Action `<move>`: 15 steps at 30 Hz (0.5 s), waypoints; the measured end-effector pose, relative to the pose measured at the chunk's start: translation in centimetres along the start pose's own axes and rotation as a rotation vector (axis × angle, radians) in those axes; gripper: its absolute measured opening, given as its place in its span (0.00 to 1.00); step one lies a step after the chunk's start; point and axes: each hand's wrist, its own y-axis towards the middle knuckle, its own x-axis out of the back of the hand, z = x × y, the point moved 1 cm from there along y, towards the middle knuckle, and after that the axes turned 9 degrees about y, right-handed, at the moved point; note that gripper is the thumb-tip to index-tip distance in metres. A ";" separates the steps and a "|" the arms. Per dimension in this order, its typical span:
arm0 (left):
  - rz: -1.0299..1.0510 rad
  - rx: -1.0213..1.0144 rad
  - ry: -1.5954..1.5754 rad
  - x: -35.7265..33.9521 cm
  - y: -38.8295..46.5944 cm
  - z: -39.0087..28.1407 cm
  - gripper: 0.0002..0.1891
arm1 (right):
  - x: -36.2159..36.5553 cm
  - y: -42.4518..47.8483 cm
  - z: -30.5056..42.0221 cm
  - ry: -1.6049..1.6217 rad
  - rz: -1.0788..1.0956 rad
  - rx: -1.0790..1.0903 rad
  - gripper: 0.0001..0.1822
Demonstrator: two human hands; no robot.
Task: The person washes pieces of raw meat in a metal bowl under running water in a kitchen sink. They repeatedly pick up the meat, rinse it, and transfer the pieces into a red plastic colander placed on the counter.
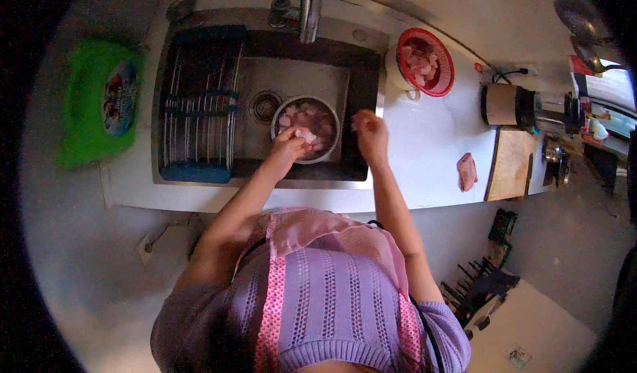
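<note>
A round metal bowl [337, 141] of pale pink meat pieces [316, 116] in liquid stands in the sink [254, 74], right of the drain. My left hand [288, 149] is over the bowl's near left side, its fingers closed on a whitish piece of meat [305, 135]. Blurred, my right hand [371, 131] hangs over the sink's right edge with curled fingers; whether it holds anything cannot be told. On the counter at the back right, a red plastic colander [445, 67] with more meat pieces [420, 64] rests on a pale handled container [395, 82].
A chrome faucet [309, 14] reaches over the sink from behind. A dish rack [199, 109] spans the sink's left part. Left of it lies a green plastic item [94, 104]. A folded pink cloth [467, 172], a wooden cutting board [506, 164] and a blender [527, 105] are to the right.
</note>
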 end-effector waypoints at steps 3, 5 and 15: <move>0.007 -0.026 -0.041 -0.4 -0.6 -0.9 0.11 | 3.8 3.3 3.8 0.016 -0.309 0.268 0.12; -0.012 -0.021 -0.029 0.1 -0.2 -0.5 0.11 | 6.7 5.9 5.2 -0.106 -0.465 0.350 0.13; -0.126 0.017 0.139 1.0 0.5 0.1 0.13 | 9.8 9.3 7.1 -0.161 -0.414 0.303 0.17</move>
